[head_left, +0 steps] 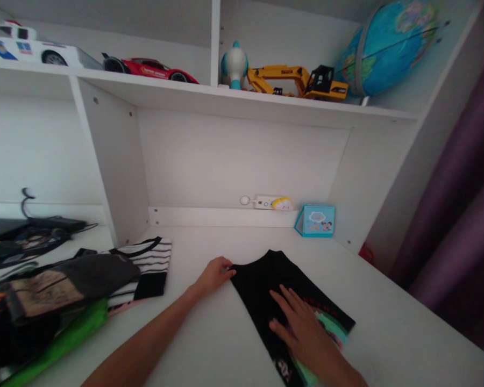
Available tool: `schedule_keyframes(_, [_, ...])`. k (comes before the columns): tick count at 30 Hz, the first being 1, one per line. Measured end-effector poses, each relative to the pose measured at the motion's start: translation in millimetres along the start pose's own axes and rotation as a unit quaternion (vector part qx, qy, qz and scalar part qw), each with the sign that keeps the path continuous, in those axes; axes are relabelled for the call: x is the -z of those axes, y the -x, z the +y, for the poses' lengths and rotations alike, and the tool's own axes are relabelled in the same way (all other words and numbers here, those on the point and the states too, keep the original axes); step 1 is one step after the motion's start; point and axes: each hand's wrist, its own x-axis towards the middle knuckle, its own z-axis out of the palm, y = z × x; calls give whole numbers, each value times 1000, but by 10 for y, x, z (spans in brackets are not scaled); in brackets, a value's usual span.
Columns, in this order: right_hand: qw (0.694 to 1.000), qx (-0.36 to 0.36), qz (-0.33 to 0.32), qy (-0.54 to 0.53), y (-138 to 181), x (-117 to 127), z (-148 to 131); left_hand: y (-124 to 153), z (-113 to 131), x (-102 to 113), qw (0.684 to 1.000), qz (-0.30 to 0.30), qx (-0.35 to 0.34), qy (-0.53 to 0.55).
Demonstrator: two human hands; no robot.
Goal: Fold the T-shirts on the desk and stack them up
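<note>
A black shirt (262, 279) with red lettering and a green print lies flat on the white desk, seemingly folded. My left hand (214, 277) is at its upper left corner, thumb and fingers closed on the cloth's edge. Spread over the middle of the shirt, my right hand (300, 328) presses down with its palm and fingers, hiding part of the print.
A pile of clothes (72, 279), including a striped shirt (155, 263), lies to the left. A blue desk calendar (317, 221) and a power strip (266, 202) stand at the back. Overhead, a shelf (177, 97) holds toy vehicles and a globe (391, 45). Purple curtain (452, 215) hangs right.
</note>
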Motion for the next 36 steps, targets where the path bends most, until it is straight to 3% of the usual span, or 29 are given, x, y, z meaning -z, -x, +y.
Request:
schedule_keyframes(4, [999,-9,-37,-8,60,-151,-4,-5,-74,79,996,-26,12,86])
schedule_keyframes(7, [999,-12,-39,-14,65,-125,-5,-16,-71,120,991,-57,4,123])
schedule_keyframes(10, [999,-13,-41,-14,68,-96,-17,-53,-49,121,985,-46,-5,164])
schedule_keyframes(14, [999,-18,-42,-4,76,-117,-5,-98,-41,50,994,-41,13,105])
schedule_keyframes(17, [999,-17,-45,3,78,-117,13,-94,-59,-40,999,-10,50,8])
schedule_keyframes(19, [999,-23,-47,7,77,-88,-10,-77,-80,-87,999,27,36,-7])
schedule_keyframes(24, [994,-87,21,57,79,-61,-222,-45,-134,-101,991,91,18,101])
schedule_keyframes(27, [993,-99,16,65,82,-143,-232,-44,-148,-86,989,99,23,109])
schedule_keyframes(30, [979,-183,30,87,112,-211,23,-43,-156,-92,989,101,20,108])
schedule_keyframes(33, [954,-272,54,114,204,-211,480,-45,-175,-112,989,98,19,105])
schedule_keyframes(36, [952,-269,44,142,344,-169,968,-52,-200,-128,991,92,19,94])
